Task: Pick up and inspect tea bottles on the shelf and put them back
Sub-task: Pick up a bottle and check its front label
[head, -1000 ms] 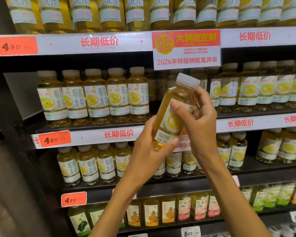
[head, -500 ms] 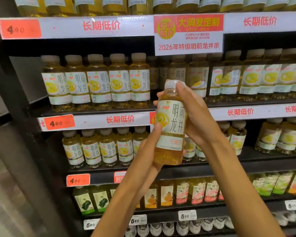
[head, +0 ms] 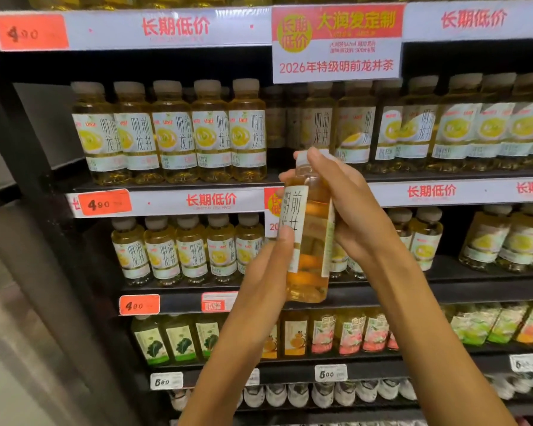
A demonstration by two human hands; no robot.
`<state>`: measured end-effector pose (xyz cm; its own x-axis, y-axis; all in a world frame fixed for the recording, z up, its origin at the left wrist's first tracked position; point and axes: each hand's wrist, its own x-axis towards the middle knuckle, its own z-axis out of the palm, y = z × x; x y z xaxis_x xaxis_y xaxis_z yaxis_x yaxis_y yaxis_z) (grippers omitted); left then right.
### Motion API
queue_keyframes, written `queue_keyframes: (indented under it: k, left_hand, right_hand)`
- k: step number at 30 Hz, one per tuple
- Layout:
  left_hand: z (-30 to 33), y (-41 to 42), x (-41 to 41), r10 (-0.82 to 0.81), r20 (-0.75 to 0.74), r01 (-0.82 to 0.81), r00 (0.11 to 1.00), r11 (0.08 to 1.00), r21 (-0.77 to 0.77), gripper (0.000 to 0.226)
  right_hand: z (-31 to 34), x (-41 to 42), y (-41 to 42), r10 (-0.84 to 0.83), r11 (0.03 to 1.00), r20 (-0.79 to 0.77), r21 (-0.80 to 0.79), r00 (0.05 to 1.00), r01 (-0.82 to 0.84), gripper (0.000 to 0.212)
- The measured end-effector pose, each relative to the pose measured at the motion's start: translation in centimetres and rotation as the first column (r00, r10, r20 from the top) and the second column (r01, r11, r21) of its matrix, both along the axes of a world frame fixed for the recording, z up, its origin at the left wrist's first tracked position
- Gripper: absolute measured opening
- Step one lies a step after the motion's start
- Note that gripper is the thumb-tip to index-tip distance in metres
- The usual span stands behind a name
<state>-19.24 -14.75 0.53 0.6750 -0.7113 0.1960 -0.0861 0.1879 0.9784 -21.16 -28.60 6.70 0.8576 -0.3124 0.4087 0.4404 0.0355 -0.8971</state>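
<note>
Held upright between both hands: clear plastic tea bottle [head: 309, 235] of amber liquid, white cap on top, white paper label turned edge-on to the camera. Right hand [head: 356, 216] wrapped round the bottle's right side and back, one finger lying over the cap. Left hand [head: 263, 272] supporting from lower left, thumb pressed against the label, remaining fingers hidden behind the bottle. Both grips closed on the bottle; neither released.

Directly behind the grip: black metal shelf [head: 443, 179] with a white price rail printed in red characters, partly covered by the bottle. Above and left of the grip: row of matching tea bottles [head: 173, 133]; above and behind it, a visible gap in the front rank, with more bottles set further back. Overhead of the grip: red-and-white promotional sign [head: 336, 41]. Left of the grip: orange price tag [head: 104, 203]. Below the grip: juice bottles with fruit labels [head: 348, 333].

Stage, as judged: pick-up complete, inspection under way with label being turned; return to the shelf not yet made, probably into the gap above; other bottles untouched so far as visible.
</note>
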Motion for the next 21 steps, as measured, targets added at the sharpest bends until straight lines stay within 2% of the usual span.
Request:
queue_keyframes:
  k: [2,5,8,10,12,14,16,18,21]
  left_hand:
    - [-0.6,-0.6,-0.5,-0.001,-0.032,0.000,0.999,1.000,-0.021,0.062]
    - [-1.2,-1.1,-0.8,-0.064,-0.214,0.032,0.975,0.988,-0.149,0.055]
    - [-1.2,-1.2,-1.3,-0.310,-0.429,0.176,0.848,0.930,-0.322,0.067]
    - [-1.4,-1.2,-1.3,-0.456,-0.468,0.277,0.757,0.873,-0.402,0.070]
    - [-1.7,-1.2,-1.0,-0.489,-0.456,0.320,0.744,0.859,-0.399,0.071]
    - [-1.9,-1.1,-0.6,-0.381,-0.407,0.275,0.830,0.915,-0.295,0.075]
    - [-2.4,-1.0,0.0,-0.139,-0.254,0.109,0.957,0.986,-0.129,0.067]
    - [-2.2,-0.7,0.2,0.027,-0.119,-0.029,0.993,0.999,-0.016,0.058]
    - [-1.6,-0.9,0.5,0.091,-0.032,-0.091,0.995,0.996,0.024,0.057]
  right_hand:
    - [0.1,0.0,0.0,-0.015,0.999,-0.050,-0.036,0.999,0.013,0.030]
    - [-0.1,0.0,-0.7,0.030,0.999,-0.101,-0.029,0.994,-0.033,0.041]
    - [-0.4,-0.1,-1.5,0.224,0.967,-0.070,0.144,0.972,-0.212,0.039]
    - [-0.6,0.0,-1.6,0.349,0.907,-0.017,0.259,0.937,-0.333,0.041]
    - [-0.9,0.2,-1.7,0.369,0.889,0.030,0.280,0.929,-0.362,0.037]
    - [-1.0,0.4,-1.6,0.347,0.901,0.056,0.257,0.936,-0.350,0.033]
    - [-1.0,0.4,-1.7,0.269,0.944,0.059,0.182,0.961,-0.275,0.028]
    - [-0.9,0.4,-1.9,0.158,0.983,0.054,0.085,0.986,-0.163,0.026]
    - [-0.8,0.7,-1.9,0.063,0.998,0.020,0.012,0.998,-0.063,0.028]
